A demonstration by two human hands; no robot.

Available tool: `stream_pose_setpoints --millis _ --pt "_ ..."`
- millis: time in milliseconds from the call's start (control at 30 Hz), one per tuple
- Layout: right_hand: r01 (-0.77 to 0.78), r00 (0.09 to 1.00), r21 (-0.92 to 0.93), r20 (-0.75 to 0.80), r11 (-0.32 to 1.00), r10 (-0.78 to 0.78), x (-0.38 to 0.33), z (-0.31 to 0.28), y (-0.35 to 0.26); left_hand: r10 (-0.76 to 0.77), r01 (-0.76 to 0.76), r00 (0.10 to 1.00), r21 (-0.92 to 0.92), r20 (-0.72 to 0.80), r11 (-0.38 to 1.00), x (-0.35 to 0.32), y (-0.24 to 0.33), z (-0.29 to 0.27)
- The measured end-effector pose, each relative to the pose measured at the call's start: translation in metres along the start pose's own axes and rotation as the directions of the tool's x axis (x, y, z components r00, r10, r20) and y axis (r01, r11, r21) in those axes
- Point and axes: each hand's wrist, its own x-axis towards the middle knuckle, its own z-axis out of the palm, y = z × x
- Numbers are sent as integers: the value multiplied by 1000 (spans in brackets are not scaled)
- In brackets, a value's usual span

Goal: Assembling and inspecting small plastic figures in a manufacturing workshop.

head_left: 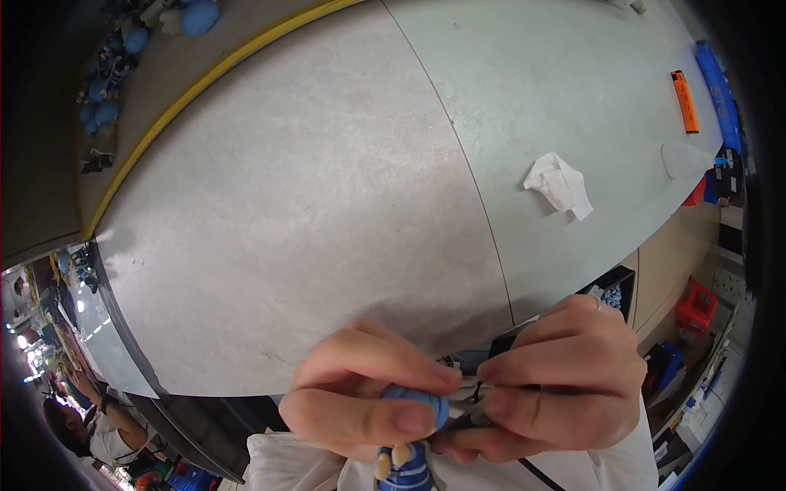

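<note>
Close to my body, below the table's near edge, my left hand (352, 397) is closed round a small toy figurine (407, 470) with a light blue top and a blue, white-striped body. The thumb presses on the rounded blue top. Just to its right, my right hand (573, 380) pinches a small dark grey piece (475, 416) beside the figurine. Fingers cover most of that piece, so its kind cannot be told. The two hands' fingertips almost meet.
A crumpled white tissue (558, 185) lies on the table (311, 180). At the far right are an orange lighter-like stick (684, 102) and a blue strip (718, 94). Several blue figurines (102, 110) sit beyond the yellow edge (188, 94). Another person (110, 430) is at lower left.
</note>
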Motion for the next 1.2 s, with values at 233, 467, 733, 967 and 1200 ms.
stream_pose_setpoints --millis 233,467,733,967,1200 --pt "90 995 -74 -36 993 -93 -1 -2 10 90 -126 982 -222 -164 967 6 -9 -6" --pt "153 988 -2 -8 988 -153 -3 -16 18 -59 88 935 -69 351 994 22 2 -23" --pt "196 979 23 -67 980 -194 3 3 11 -38 47 996 -106 86 993 8 0 -14" --pt "107 993 22 -59 994 -105 3 2 7 -30 31 999 -89 13 996 8 -1 -8" --pt "161 985 -31 -52 986 -162 4 4 10 -21 22 1000 -59 4 998 8 0 -7"
